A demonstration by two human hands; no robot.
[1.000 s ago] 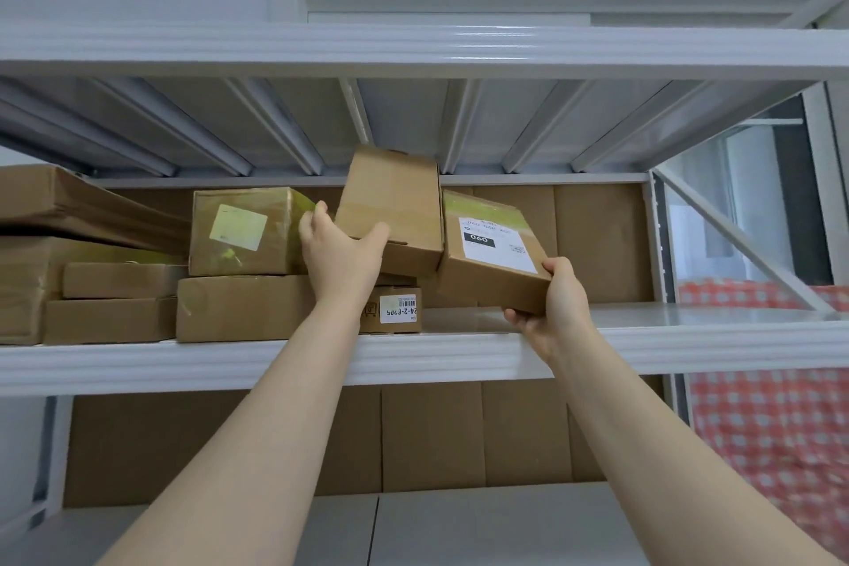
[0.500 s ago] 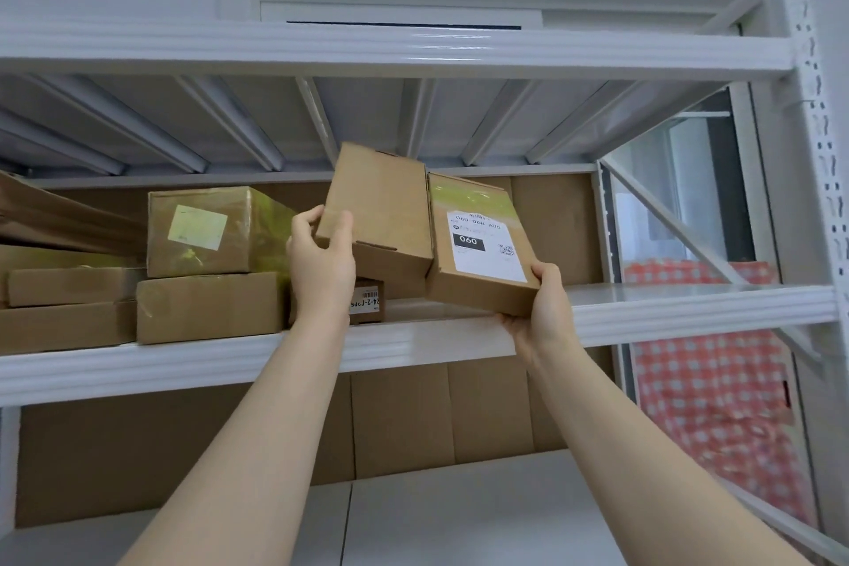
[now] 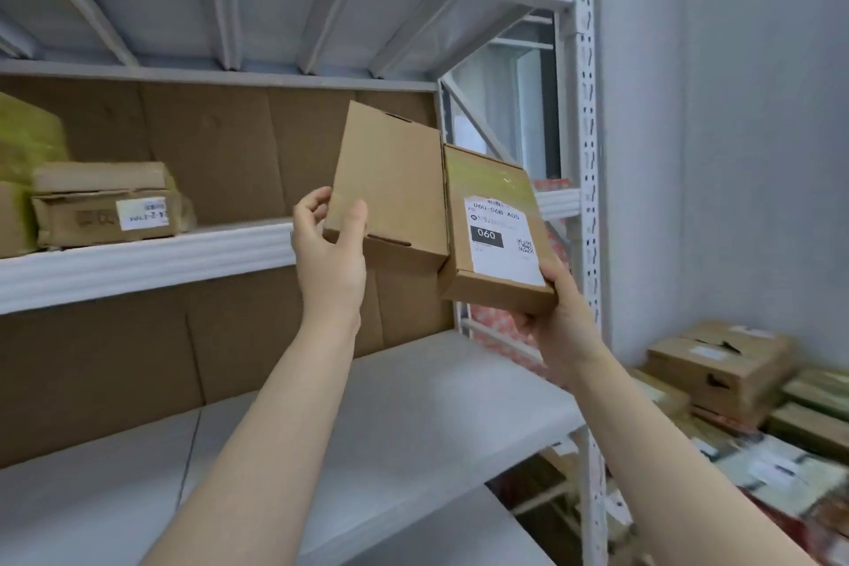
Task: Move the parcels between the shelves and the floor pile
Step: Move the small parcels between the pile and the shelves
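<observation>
Nearest of all, two bare forearms reach up and forward in front of the shelving. The left hand grips the lower left corner of a plain box, thumb on its front face and fingers curled round behind. The right hand is clamped on the bottom right corner of a labelled box, cupping it from below. Both parcels are held up in the air, tilted, side by side and touching, with the plain one's right edge lapping over the labelled one. The white label carries "060-06B-A05", a black block reading "060" and a small square code.

Below the arms lies the lower shelf, a bare grey board. Further back and to the left runs the middle shelf, where a crumpled brown parcel with a white sticker sits under a flatter one; a yellow-taped parcel shows at the far left edge. Cardboard sheets line the back of the rack.

Off to the right, past the perforated white upright, the floor pile of brown boxes and flat packets lies against the grey wall, partly blurred.
</observation>
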